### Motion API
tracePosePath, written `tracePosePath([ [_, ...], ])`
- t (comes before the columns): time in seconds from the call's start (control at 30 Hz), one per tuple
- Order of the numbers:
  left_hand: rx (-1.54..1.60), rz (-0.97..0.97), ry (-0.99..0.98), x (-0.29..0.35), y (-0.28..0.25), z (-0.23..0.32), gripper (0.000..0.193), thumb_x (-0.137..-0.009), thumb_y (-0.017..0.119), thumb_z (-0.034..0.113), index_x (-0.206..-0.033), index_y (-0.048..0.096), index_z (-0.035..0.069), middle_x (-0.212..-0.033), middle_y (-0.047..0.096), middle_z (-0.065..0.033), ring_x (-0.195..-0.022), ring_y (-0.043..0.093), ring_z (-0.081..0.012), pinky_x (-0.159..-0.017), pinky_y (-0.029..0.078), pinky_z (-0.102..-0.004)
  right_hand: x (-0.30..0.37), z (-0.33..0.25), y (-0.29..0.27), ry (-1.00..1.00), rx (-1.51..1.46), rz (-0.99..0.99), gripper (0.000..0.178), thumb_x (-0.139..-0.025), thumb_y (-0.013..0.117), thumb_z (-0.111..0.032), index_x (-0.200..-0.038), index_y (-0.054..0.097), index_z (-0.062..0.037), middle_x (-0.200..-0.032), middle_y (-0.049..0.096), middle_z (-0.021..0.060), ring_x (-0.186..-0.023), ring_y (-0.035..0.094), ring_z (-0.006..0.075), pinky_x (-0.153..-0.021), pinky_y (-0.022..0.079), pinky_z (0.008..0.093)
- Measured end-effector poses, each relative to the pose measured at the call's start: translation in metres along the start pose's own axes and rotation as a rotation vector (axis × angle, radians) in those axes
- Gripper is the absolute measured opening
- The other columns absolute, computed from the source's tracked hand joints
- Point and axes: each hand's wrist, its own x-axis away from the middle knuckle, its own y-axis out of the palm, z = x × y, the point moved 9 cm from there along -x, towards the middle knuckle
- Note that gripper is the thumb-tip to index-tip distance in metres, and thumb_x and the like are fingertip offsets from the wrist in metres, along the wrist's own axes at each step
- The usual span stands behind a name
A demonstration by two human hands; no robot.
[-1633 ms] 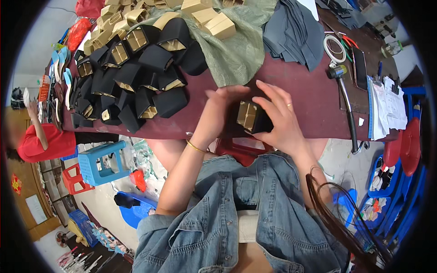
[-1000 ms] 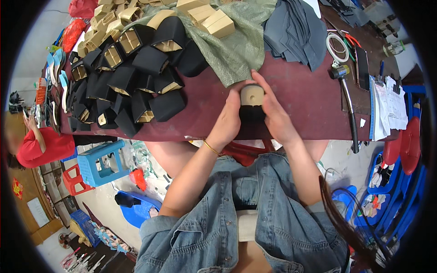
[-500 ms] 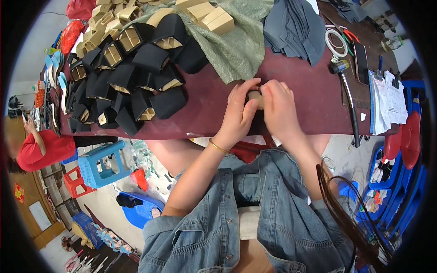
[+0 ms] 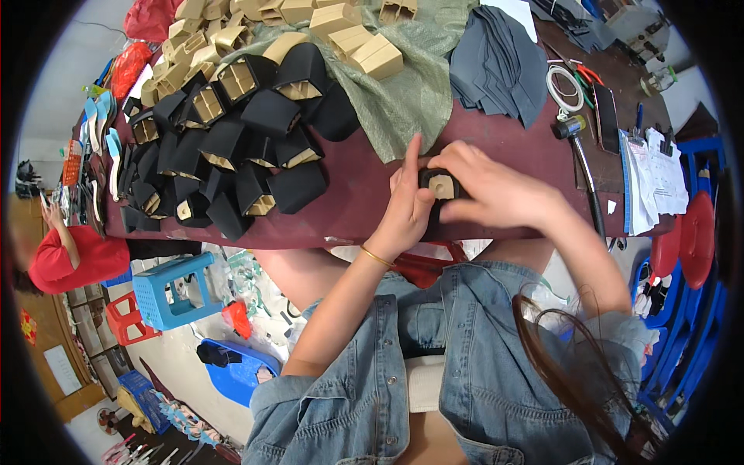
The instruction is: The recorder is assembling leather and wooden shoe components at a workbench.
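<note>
Between my two hands, a chunky shoe heel stands with its tan, holed end facing up and black covering round its sides. My left hand presses against its left side, fingers stretched away from me and thumb bent toward the heel. My right hand arches over from the right, fingers at the heel's far edge and thumb at its near edge, slightly blurred. The hands hide much of the covering. To the left lies a heap of black-covered heels.
Bare tan heels lie behind on a green woven sheet. Grey cut pieces sit at the back. On the right are a hammer, a phone, white coiled tubing and papers. A person in red is at far left.
My right hand has swung out to the right with its forearm and opened somewhat. The heel's tan end and black rim now show more. My left hand stays by it, fingers straighter.
</note>
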Motion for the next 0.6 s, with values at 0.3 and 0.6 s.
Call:
tracePosePath([
  [0.3, 0.137, -0.239, -0.099, -0.001, 0.008, -0.01, 0.065, -0.096, 0.04, 0.047, -0.141, 0.028, 0.002, -0.138, 0.041, -0.0158, -0.129, 0.037, -0.0249, -0.108, 0.025, -0.0352, 0.044, 0.017, 0.003, 0.218, -0.028, 0.316, 0.051, -0.075, 0.074, -0.023, -0.112, 0.045, -0.0023, -0.101, 0.049, 0.018, -0.09, 0.056, 0.0403, -0.073, 0.048, 0.0438],
  [0.6, 0.171, -0.127, -0.156, 0.027, -0.028, 0.012, 0.072, -0.063, 0.083, 0.009, -0.122, 0.041, 0.006, -0.125, 0.05, -0.0094, -0.116, 0.05, -0.0202, -0.096, 0.043, -0.0327, 0.039, 0.009, 0.053, 0.033, -1.038, 0.434, 0.072, -0.068, 0.08, -0.006, -0.13, 0.043, -0.0037, -0.137, 0.038, 0.0109, -0.122, 0.044, 0.0202, -0.096, 0.043, 0.0351],
])
